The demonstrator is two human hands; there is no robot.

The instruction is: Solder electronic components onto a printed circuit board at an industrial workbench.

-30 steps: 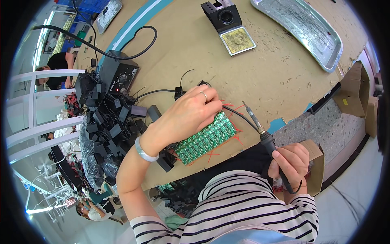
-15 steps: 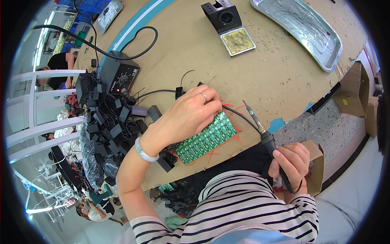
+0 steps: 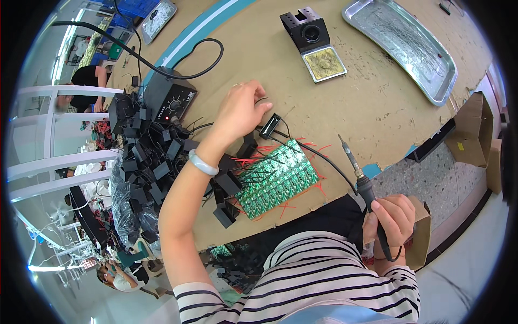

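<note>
My right hand (image 3: 393,224) grips a soldering iron (image 3: 364,189) by its black handle, tip pointing up and away, to the right of a green circuit board (image 3: 280,181). Red wires stick out around the board, and several thin black wires lie over it. My left hand (image 3: 242,108) is beyond the board, thumb and forefinger apart with a thin dark wire (image 3: 261,99) between them; no grip on it is visible. Just right of this hand lies a small black rectangular case (image 3: 270,125). Another black case (image 3: 248,146) is partly hidden below the left wrist.
Many black cases (image 3: 162,170) with wires are heaped at left, beside a soldering station (image 3: 170,97). At the back stand an iron holder (image 3: 307,29) with a yellow sponge (image 3: 325,63) and a metal tray (image 3: 440,89). The iron's cord (image 3: 329,159) passes behind the board.
My left hand has left the board's far edge, moving up and left, and its fingers have parted. The black case by the board is uncovered. My right hand still holds the iron.
</note>
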